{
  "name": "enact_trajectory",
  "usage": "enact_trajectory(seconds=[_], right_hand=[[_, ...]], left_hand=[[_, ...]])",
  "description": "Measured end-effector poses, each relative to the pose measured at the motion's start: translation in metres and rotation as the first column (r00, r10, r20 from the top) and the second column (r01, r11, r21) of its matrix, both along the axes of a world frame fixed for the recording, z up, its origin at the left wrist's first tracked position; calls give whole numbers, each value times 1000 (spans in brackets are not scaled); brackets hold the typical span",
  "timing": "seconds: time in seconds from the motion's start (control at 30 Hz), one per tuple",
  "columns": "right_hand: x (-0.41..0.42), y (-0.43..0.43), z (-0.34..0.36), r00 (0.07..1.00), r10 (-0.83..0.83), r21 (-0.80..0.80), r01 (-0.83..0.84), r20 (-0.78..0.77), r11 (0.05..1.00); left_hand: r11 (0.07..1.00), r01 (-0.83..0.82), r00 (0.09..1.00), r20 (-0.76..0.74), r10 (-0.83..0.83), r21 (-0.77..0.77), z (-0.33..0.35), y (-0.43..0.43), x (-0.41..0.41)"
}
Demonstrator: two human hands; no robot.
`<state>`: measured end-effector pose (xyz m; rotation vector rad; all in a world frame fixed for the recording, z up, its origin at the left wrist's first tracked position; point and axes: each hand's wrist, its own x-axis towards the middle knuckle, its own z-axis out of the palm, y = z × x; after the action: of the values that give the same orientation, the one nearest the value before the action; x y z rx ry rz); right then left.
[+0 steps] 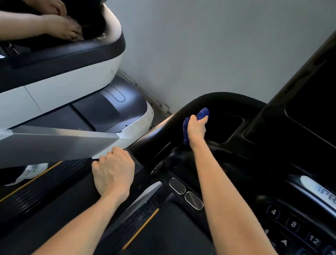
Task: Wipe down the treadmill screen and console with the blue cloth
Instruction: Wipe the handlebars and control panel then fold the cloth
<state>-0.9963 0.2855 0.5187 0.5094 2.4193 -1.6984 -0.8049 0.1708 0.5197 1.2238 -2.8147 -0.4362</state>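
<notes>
My right hand [197,128] grips the bunched blue cloth [203,112] and holds it against the black treadmill console [234,106], at the left rim of a recessed tray. The cloth sticks out above and to the left of my fingers. My left hand [113,170] is curled over the end of the black left handrail [141,145]. The dark treadmill screen [325,104] rises at the right, apart from the cloth. The keypad [294,226] with numbers 4, 8 and 12 lies at the lower right.
A second treadmill [69,82] in white and black stands on the left; another person's two hands [58,20] rest on its console at top left. Two metal pulse sensors [185,193] sit on the crossbar. A grey wall [191,38] is behind.
</notes>
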Motion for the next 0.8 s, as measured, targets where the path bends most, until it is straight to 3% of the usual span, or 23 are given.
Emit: enact_trajectory(seconds=[0.1, 0.23, 0.37, 0.47, 0.53, 0.6, 0.67, 0.7, 0.8], right_hand=[[31, -1, -3, 996, 49, 62, -45, -71, 997], [108, -4, -7, 955, 257, 153, -234, -147, 960], [140, 20, -2, 916, 394, 77, -388, -75, 918], [109, 49, 9, 931, 295, 76, -285, -215, 955], [74, 69, 16, 910, 227, 263, -138, -348, 955], [46, 87, 12, 909, 288, 565, -73, -301, 822], [35, 94, -4, 918, 365, 817, -90, -154, 569], [37, 92, -13, 907, 402, 871, -91, -128, 482], [45, 70, -36, 852, 496, 912, -56, -169, 407]], left_hand=[[1000, -2, 1000, 2, 2, -16, 1, 3, 0], [995, -100, 995, 8, 100, 14, -1, 6, -8], [980, -187, 982, -22, 189, 73, -6, 5, -17], [979, -191, 980, -38, 194, 66, -6, 5, -16], [980, -190, 981, -37, 192, 56, -4, 6, -17], [980, -190, 981, -30, 192, 56, -3, 6, -17], [979, -197, 980, -26, 198, 56, -3, 6, -17], [978, -200, 979, -25, 202, 55, -3, 6, -17], [977, -204, 978, -30, 206, 55, -3, 7, -17]])
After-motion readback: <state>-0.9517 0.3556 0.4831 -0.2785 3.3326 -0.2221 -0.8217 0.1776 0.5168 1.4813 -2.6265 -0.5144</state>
